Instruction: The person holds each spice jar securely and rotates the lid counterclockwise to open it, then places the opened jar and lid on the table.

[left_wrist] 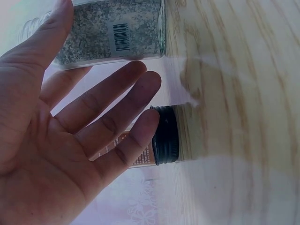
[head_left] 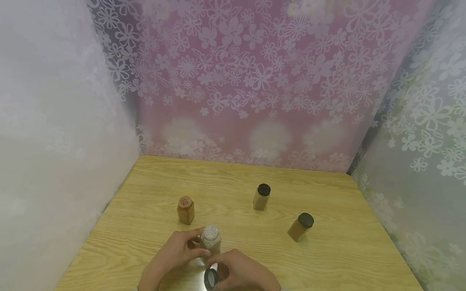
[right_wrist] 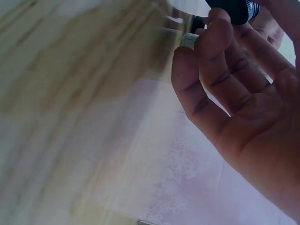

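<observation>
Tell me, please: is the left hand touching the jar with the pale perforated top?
Touching: the head view shows the left hand holding the jar, with index finger near its neck and thumb lower, against its body.

On the counter (head_left: 349,258) before me, my left hand (head_left: 178,251) holds one jar (head_left: 211,241) from its left side. In front of it, nearer me, my right hand (head_left: 238,270) holds a cap (head_left: 210,279). A second jar (head_left: 186,213) stands behind, leftward; a third jar (head_left: 261,199) farther back, rightward; a fourth jar (head_left: 300,228) rightmost. A curtain (head_left: 255,101) hangs behind everything.
</observation>
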A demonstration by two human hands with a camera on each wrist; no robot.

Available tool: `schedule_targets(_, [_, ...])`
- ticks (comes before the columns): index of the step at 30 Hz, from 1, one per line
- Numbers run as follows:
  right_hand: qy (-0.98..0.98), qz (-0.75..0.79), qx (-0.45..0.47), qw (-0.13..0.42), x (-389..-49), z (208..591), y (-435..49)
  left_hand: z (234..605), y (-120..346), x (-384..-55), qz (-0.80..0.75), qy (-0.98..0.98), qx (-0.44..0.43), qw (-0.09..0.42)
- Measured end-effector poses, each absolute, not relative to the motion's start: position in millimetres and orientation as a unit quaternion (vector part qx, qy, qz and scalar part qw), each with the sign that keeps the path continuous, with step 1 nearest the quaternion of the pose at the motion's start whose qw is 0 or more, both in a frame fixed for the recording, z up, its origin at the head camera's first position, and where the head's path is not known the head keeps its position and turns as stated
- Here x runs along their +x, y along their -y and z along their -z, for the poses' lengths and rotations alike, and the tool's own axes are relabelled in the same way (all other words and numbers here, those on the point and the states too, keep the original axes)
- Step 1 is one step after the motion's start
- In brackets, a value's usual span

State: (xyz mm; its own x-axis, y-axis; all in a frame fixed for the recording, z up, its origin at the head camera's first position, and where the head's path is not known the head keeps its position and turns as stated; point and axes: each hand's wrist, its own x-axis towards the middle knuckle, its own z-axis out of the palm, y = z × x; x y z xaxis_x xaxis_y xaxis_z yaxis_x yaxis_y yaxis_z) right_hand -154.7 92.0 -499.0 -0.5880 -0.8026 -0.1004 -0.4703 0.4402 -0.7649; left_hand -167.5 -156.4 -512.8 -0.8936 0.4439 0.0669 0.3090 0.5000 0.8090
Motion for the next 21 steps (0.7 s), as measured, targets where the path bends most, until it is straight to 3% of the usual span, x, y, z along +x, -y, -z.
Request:
schedule_targets(10, [-0.834, 0.335, -0.374, 0.226, -154.3, 507.8, -89.8, 511.6, 155.6, -167.0, -0.450, -0.867, 0.203, 0.067])
schedule_targets(21, [-0.834, 0.353, -0.329, 0.267, -154.0, 509.1, -91.5, 512.7, 155.3, -166.5, -0.442, -0.872, 0.199, 0.062])
